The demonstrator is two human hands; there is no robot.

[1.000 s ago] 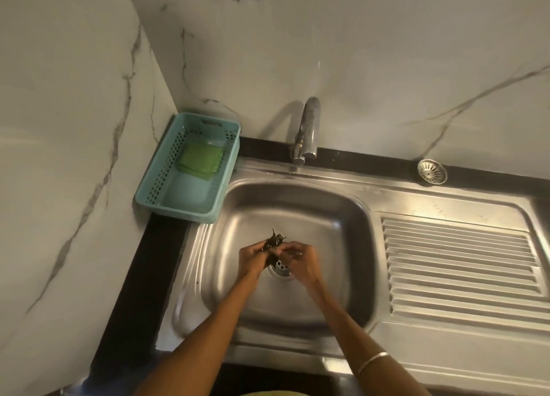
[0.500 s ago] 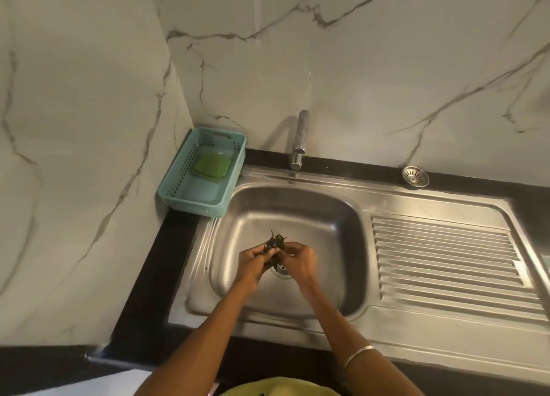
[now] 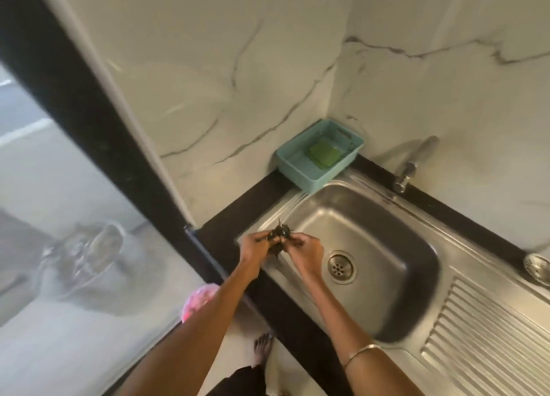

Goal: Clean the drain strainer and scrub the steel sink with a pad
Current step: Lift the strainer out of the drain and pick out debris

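Note:
My left hand [image 3: 255, 246] and my right hand [image 3: 306, 250] together pinch a small dark clump of wet debris [image 3: 279, 235] above the left rim of the steel sink [image 3: 395, 243]. The round drain opening [image 3: 341, 267] lies bare in the basin floor, just right of my right hand. A round steel drain strainer [image 3: 537, 268] rests on the black counter behind the drainboard at the far right. A green scrub pad [image 3: 323, 154] lies inside a teal basket [image 3: 291, 163] in the wall corner.
A steel tap [image 3: 412, 165] stands behind the basin. The ribbed drainboard [image 3: 488, 333] stretches to the right. Left of the black counter edge [image 3: 208, 255] is the floor, with a blurred grey bin-like object [image 3: 80, 255], a pink object [image 3: 198, 302] and my bare foot [image 3: 263, 348].
The view has swung left and tilted, so the floor now shows. Both hands, still pinching the debris, have shifted from above the drain to the sink's left rim.

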